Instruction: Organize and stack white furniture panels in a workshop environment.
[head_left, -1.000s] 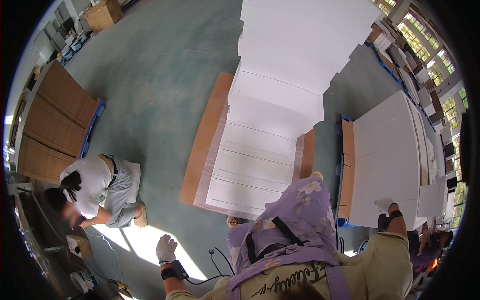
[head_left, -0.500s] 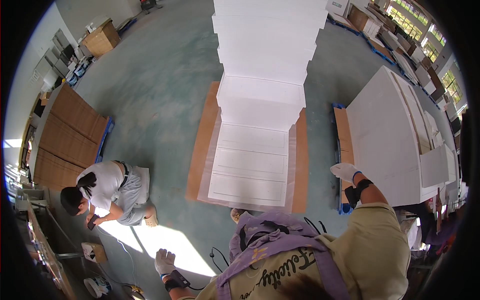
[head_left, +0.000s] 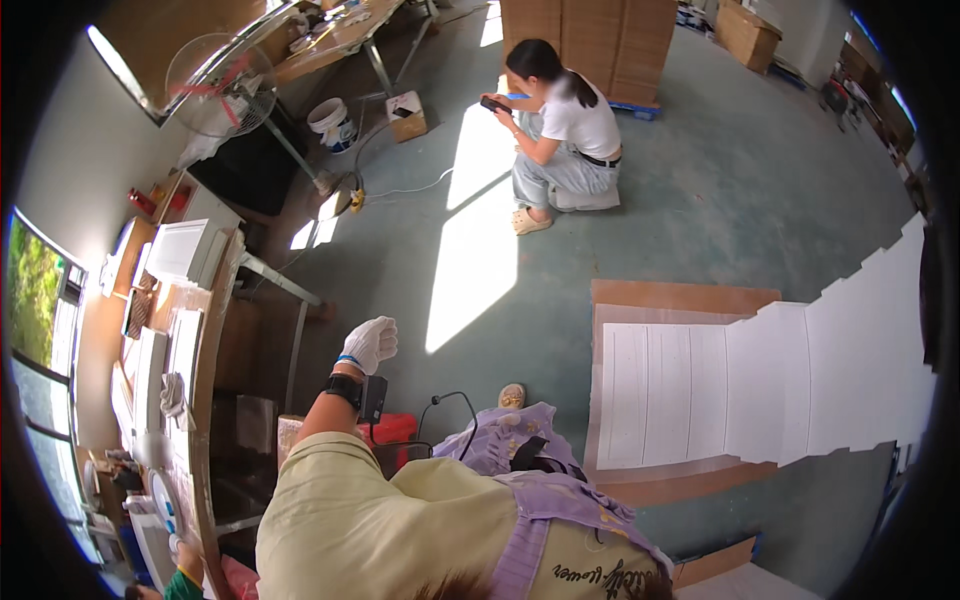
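My left hand (head_left: 370, 345), in a white knit glove, hangs in the air over the floor with its fingers curled in. Nothing shows in it. A black strap with a small box (head_left: 371, 398) sits on that wrist, and a black cable loops from it toward my purple apron (head_left: 500, 440). My right hand is out of view. On my right, a stepped stack of white panels (head_left: 765, 380) lies on a sheet of brown cardboard (head_left: 690, 292), apart from my hand.
A person (head_left: 575, 130) squats ahead holding a phone. Left stands a long workbench (head_left: 212, 400) with white panels and a crumpled glove; a green-sleeved hand (head_left: 187, 560) is beside it. A fan (head_left: 222, 90), a bucket (head_left: 330, 125) and a floor cable (head_left: 410, 190) lie beyond.
My view has swung left, bringing the workbench in and moving the panel stack to the right side. My left hand has gone from spread fingers to curled; my right hand has left the view.
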